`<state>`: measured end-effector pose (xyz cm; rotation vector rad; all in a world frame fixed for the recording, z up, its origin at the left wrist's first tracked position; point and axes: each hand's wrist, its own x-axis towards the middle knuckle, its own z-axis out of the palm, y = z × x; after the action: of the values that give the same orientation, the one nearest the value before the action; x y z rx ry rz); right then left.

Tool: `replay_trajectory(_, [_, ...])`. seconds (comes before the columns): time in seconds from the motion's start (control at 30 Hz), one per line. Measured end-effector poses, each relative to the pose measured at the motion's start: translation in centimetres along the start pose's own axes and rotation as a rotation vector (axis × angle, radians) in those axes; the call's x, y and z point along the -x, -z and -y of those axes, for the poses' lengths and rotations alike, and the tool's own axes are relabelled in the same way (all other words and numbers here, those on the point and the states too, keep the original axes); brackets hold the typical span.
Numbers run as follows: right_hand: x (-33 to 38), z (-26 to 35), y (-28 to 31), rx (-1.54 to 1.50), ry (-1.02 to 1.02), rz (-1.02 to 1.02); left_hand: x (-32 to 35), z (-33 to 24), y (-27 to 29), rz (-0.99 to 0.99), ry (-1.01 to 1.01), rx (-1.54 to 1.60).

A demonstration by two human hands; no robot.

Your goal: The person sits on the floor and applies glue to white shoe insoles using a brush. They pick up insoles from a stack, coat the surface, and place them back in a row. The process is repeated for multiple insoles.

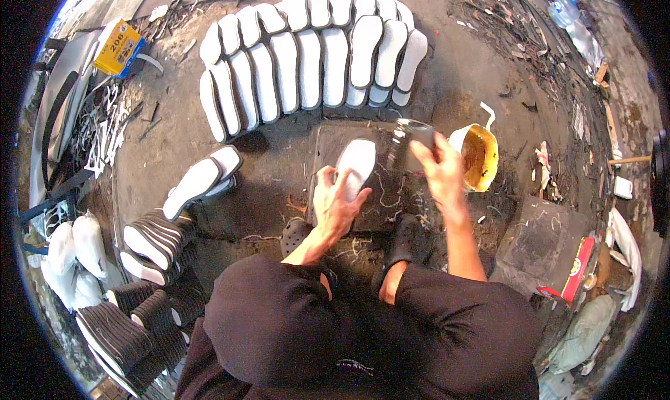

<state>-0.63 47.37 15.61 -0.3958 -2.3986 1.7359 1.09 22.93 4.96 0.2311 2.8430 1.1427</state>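
The left hand point(333, 203) pins the white sole point(356, 164) flat on the slab point(328, 138) — steadied; the right hand point(438, 168) hovers half-open beside the glue pot point(480, 156).

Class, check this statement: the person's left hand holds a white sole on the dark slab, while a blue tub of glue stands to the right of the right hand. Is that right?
Not quite. The head view shows the tub is yellow, not blue. The rest stands: the left hand holds the white sole on the dark slab, and the tub stands right of the right hand.
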Motion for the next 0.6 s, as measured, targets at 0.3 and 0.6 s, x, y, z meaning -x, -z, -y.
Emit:
replay_trajectory(0.3, [0.2,-9.7,-9.1,0.607,0.089,-0.051,7.9,3.8,1.1,0.313,-0.229,-0.242])
replay_trajectory(0.6, [-7.5,-7.6,-10.5,0.902,0.699,0.846,7.7,3.6,1.0,0.357,-0.159,-0.159])
